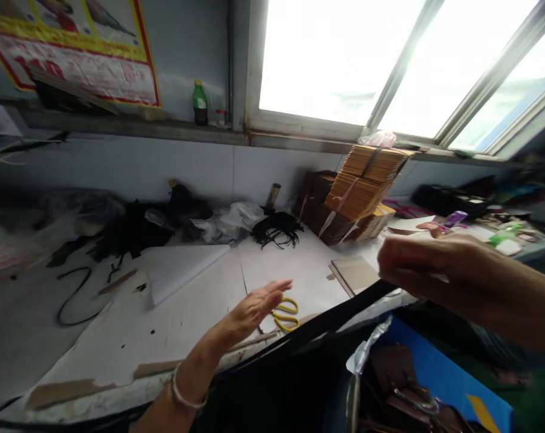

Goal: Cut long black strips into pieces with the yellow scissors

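Note:
My right hand (423, 264) is raised at the right, its fingers closed around the end of a long black strap (339, 310). The strap runs down and to the left along the table's front edge. Where its lower end lies I cannot tell against the dark cloth below. My left hand (256, 307), with a bangle on the wrist, hovers over the front of the table with fingers stretched out and nothing in them. Just beside its fingertips lie scissors with yellow handles (286, 314); their blades are mostly hidden.
White sheeting covers the worktable (200, 325). Bundled brown card pieces (362, 180), a pile of black cords (279, 230) and clear plastic bags (231, 219) stand along the wall. Another person's hand (431, 228) rests farther right. Below right is a container of brown items (402, 385).

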A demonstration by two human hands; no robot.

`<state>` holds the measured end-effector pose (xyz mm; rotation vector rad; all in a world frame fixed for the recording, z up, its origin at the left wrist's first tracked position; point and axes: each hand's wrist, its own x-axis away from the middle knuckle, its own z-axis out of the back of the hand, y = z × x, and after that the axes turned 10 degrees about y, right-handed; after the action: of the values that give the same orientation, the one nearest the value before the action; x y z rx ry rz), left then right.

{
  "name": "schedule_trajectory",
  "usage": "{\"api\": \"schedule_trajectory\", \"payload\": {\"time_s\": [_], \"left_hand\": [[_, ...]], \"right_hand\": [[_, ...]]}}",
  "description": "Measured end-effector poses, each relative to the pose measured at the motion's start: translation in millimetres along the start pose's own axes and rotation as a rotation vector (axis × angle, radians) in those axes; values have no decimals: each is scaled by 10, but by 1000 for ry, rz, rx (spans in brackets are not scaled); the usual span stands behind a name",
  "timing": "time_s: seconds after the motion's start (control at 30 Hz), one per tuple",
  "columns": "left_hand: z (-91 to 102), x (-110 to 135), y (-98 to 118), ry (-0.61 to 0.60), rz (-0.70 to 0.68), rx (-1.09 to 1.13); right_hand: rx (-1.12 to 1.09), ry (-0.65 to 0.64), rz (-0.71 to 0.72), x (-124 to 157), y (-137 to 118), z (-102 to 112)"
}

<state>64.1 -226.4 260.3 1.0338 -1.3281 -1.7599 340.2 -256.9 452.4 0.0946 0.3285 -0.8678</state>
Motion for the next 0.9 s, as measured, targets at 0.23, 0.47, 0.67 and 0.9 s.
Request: {"api": "schedule_trajectory", "payload": {"time_s": [0.23, 0.47, 0.67, 0.9], "left_hand": [[-36, -576, 352, -605, 33, 899], [356, -420, -216, -550, 512, 1014], [560, -233, -656, -334, 686, 750], [767, -400, -1253, -192, 878, 435]], "right_hand": [[-130, 24, 4, -916, -158, -22], [-508, 64, -373, -838, 629, -502], [-809, -2, -625, -580, 1323, -1303], [-926, -128, -792, -257, 2215, -2553]]}}
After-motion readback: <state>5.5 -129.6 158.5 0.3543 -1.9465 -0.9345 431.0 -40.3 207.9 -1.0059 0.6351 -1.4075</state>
